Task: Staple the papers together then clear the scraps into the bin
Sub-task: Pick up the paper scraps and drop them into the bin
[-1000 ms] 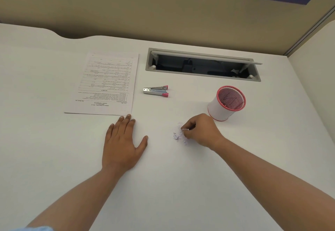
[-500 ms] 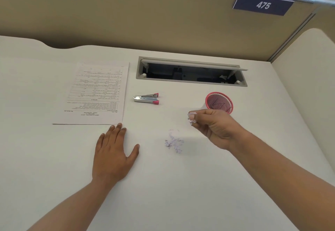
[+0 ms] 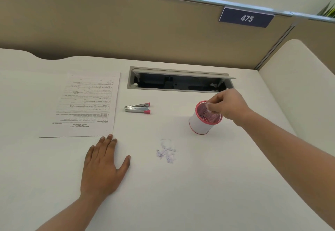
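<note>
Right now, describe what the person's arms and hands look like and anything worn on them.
Both forearms are bare up to the frame edge: no sleeves show in this view. The left hand and right hand wear no gloves, and no rings, watch or bracelets can be seen. The fingernails look short and unpainted. No marks or tattoos show on either arm.

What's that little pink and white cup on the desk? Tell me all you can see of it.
The bin is a small round cup, white-sided with a pink rim and pink base, and pink mesh shows inside. It stands upright and open on the white desk, right of the stapler and beyond the scraps. The right hand hovers over its mouth, fingertips pinched; whether they touch it is unclear.
</note>
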`<action>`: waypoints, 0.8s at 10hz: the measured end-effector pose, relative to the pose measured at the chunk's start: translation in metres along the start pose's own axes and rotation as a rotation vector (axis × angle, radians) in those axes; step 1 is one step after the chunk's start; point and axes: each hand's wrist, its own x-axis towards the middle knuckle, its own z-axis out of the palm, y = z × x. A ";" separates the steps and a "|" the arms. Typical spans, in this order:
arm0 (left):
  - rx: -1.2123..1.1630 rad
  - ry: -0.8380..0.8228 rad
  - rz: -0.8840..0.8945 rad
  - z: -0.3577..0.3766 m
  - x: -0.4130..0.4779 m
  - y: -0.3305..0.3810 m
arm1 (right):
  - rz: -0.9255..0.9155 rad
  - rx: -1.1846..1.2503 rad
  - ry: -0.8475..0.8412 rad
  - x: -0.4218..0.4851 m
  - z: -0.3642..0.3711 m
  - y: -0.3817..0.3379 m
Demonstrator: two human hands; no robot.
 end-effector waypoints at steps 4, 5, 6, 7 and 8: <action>0.003 0.006 0.008 0.000 0.000 0.000 | -0.168 -0.676 -0.140 0.010 0.018 -0.004; 0.007 0.004 0.008 0.000 0.000 0.000 | -0.188 -0.683 -0.137 0.009 0.016 -0.004; 0.012 0.007 0.009 0.000 -0.001 0.000 | -0.208 -0.694 -0.125 0.008 0.013 -0.005; 0.010 0.007 0.012 -0.001 0.000 0.000 | -0.208 -0.611 -0.145 0.008 0.011 -0.004; 0.007 0.009 0.010 0.000 0.000 0.000 | -0.213 -0.553 -0.151 0.008 0.010 -0.004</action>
